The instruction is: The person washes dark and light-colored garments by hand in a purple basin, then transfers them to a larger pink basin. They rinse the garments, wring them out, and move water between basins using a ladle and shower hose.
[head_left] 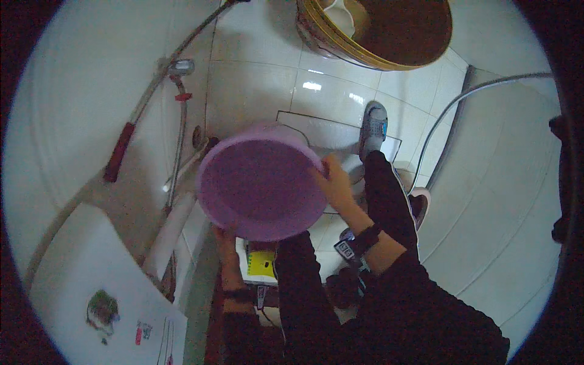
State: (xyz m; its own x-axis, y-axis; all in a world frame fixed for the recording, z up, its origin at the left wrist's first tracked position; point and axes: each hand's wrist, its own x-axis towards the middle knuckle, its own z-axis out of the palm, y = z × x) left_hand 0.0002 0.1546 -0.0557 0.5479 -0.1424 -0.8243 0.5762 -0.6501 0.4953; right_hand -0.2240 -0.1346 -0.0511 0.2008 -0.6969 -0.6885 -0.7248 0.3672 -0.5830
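black clothing [426, 310] fills the lower right of the head view, closest to the lens. beyond it, a purple basin [261, 188] lies between both hands, its inside facing up. the right hand [334, 184] pinches the basin's right rim, fingers bunched together there. the left hand [227, 246] meets the lower left rim; its fingers are mostly hidden, so i cannot tell how they close. a grey slipper [375, 120] and a large bucket [407, 30] stand farther off.

apparently no readable text
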